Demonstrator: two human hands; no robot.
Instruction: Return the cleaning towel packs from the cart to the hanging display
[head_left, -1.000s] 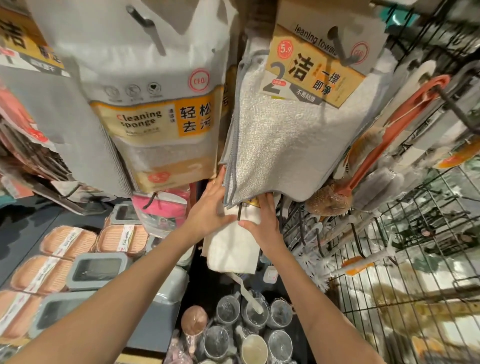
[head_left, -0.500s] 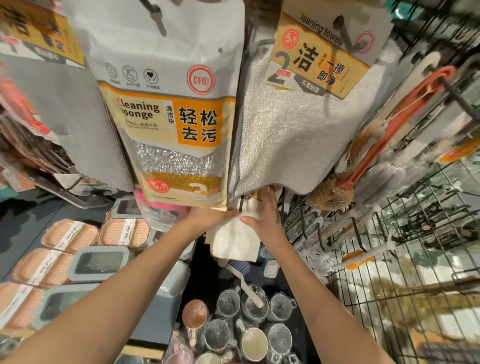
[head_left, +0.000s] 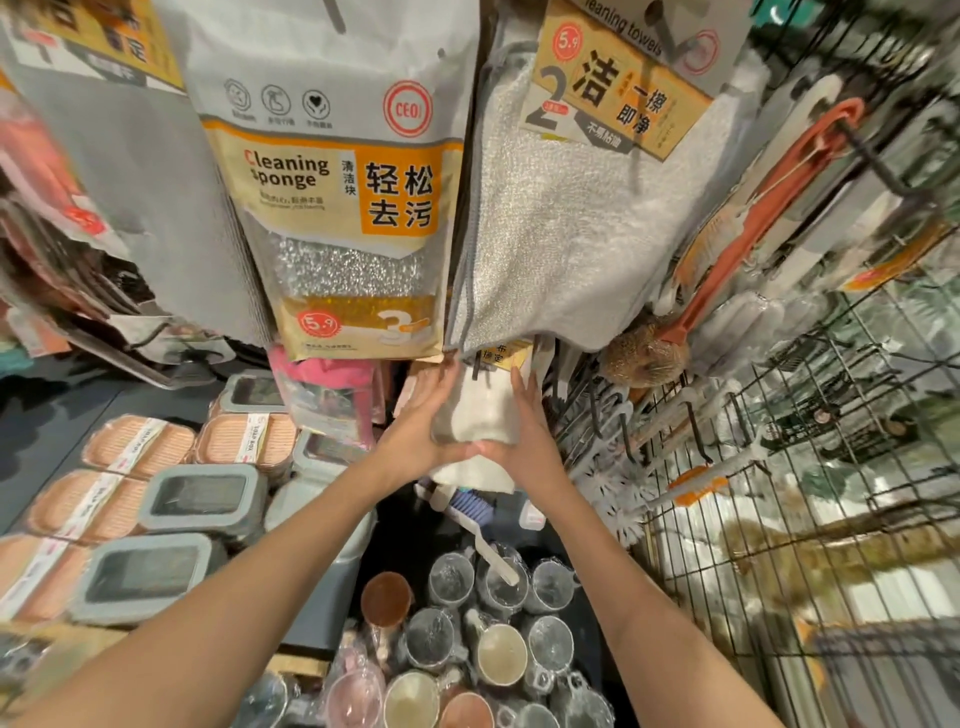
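Note:
A white cleaning towel pack (head_left: 483, 415) with a yellow label at its top is held upright between both hands, just under the hanging display. My left hand (head_left: 421, 421) grips its left side and my right hand (head_left: 527, 431) grips its right side, thumbs meeting near its lower edge. The pack's top is tucked behind the lower edge of a grey cleaning towel pack (head_left: 571, 234) that hangs on a hook above. The hook behind it is hidden.
A cleaning sponge pack (head_left: 343, 208) hangs left of the grey towels. Soap boxes (head_left: 140, 447) and grey lidded boxes (head_left: 200, 496) lie lower left. Wrapped cups (head_left: 498, 649) stand below. A wire rack (head_left: 779, 415) with brushes and an orange-handled brush (head_left: 753, 218) is on the right.
My left hand has let go of the grey towel's edge and come down onto the white pack. Both hands now close in round it. The sponge pack hangs further into view.

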